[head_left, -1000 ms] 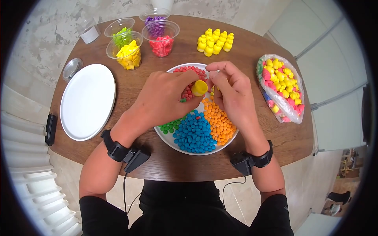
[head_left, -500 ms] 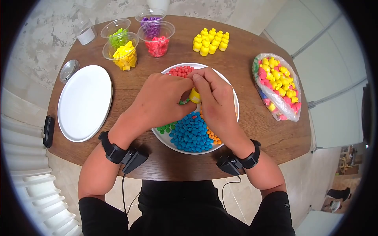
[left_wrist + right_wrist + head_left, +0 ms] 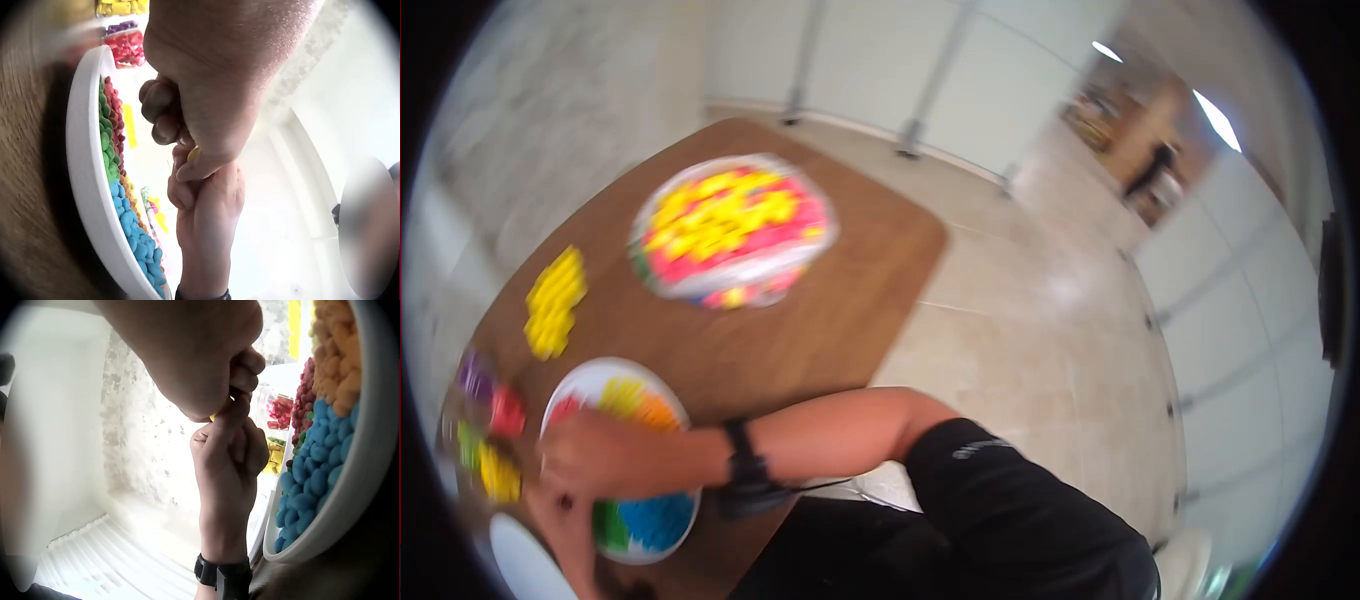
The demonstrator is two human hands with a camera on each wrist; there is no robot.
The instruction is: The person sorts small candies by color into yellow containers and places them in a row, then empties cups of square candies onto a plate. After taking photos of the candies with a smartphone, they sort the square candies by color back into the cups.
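1. Step in hand, as I judge it: two-handed work on one small yellow piece [image 3: 195, 154], perhaps pressing or twisting it at the fingertips.
2. Left hand [image 3: 203, 100]: fingers curled, thumb bent in, pinching the yellow piece so that only a sliver shows.
3. Right hand [image 3: 194, 359]: fingers curled too, thumb in on the same piece and touching the left hand; how firmly it holds, I cannot tell.
4. Yellow piece's place: between the two hands, raised above the white plate [image 3: 90, 175], which carries candies [image 3: 128, 219] grouped by colour.
5. Next move, I judge, calls for a steady left pinch while the right fingers finish and let go, without dropping anything among the candies.
6. Farther off stand a cluster of yellow bottles [image 3: 555, 300] and a plastic bag [image 3: 745, 272] of yellow and pink pieces, blurred in the head view; neither hand touches them.
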